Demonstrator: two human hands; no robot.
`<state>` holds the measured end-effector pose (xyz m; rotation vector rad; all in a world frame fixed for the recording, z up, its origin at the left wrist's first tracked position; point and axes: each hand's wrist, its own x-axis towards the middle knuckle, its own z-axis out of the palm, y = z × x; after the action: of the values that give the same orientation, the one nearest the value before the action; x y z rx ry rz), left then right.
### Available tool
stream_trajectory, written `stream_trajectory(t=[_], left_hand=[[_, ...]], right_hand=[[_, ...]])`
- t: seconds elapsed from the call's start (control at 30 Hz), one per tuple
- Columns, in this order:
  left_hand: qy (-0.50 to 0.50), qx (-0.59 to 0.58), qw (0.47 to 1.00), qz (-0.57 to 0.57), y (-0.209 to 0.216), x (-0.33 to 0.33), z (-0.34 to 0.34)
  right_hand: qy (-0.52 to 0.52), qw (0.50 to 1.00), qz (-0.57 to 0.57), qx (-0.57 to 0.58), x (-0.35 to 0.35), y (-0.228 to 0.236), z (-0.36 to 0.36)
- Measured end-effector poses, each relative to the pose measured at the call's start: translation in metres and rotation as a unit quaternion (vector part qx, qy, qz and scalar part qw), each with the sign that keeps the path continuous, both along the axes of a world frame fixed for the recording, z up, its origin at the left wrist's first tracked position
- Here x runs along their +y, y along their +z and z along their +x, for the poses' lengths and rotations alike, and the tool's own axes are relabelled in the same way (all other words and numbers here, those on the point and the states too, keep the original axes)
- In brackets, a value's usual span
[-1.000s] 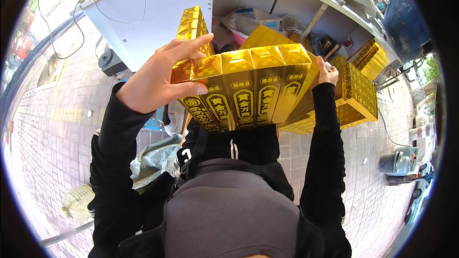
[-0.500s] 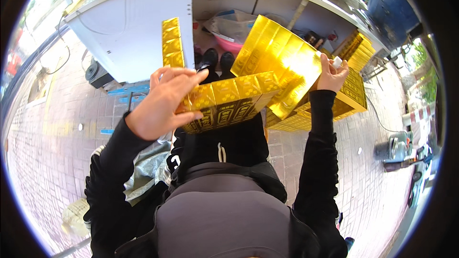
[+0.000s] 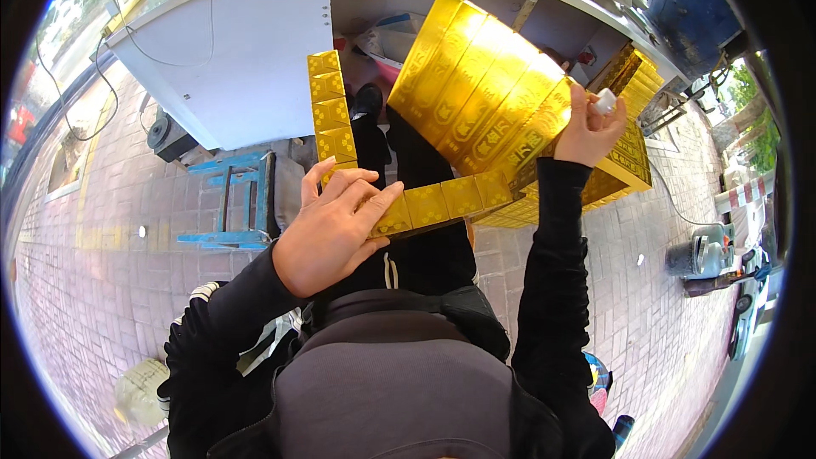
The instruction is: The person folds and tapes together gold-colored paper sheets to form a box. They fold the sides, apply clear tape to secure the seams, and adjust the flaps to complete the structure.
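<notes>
A shiny gold piece made of joined embossed box-like sections stands over my lap. Its broad panel [image 3: 480,76] tilts up at the right, and narrow gold strips of square sections [image 3: 331,106] run along its left and near sides. My left hand [image 3: 336,225] grips the near-left corner, fingers over the top edge and thumb below on the near side. At the panel's right edge, my right hand [image 3: 591,127] is closed around a small white object [image 3: 605,102], thumb by the panel. Most of that white object is hidden in the fingers.
More gold box-like pieces [image 3: 625,161] are stacked beyond my right wrist. A white-sided counter [image 3: 221,59] stands ahead, with a bag [image 3: 387,41] under it. A blue stool [image 3: 225,200] is at the left, a blue barrel [image 3: 693,17] at the far right.
My left hand has moved right and nearer to me along the gold piece. The piece has turned, so its near side shows mostly the top strip and the broad panel stands higher.
</notes>
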<state>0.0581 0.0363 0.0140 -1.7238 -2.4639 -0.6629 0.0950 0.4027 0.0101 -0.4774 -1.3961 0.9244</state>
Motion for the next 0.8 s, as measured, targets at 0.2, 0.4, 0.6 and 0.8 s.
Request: stream_trajectory(t=[0.2,0.4,0.6,0.8], left_hand=[[-0.047,-0.079,0.996,0.001,0.002,-0.023,-0.018],[0.045,-0.285,0.957,0.011,0.009,-0.072,-0.035],[0.052,-0.123,0.990,-0.043,0.002,-0.090,-0.034],[0.106,-0.465,0.861,0.173,-0.032,-0.079,-0.047]], right_hand=[[-0.024,0.995,-0.039,0.084,0.037,0.023,0.025],[0.213,0.938,-0.223,0.158,0.052,0.007,0.044],[0.287,0.895,-0.304,0.159,0.054,-0.032,0.034],[0.325,0.828,-0.395,0.227,0.088,-0.055,0.029]])
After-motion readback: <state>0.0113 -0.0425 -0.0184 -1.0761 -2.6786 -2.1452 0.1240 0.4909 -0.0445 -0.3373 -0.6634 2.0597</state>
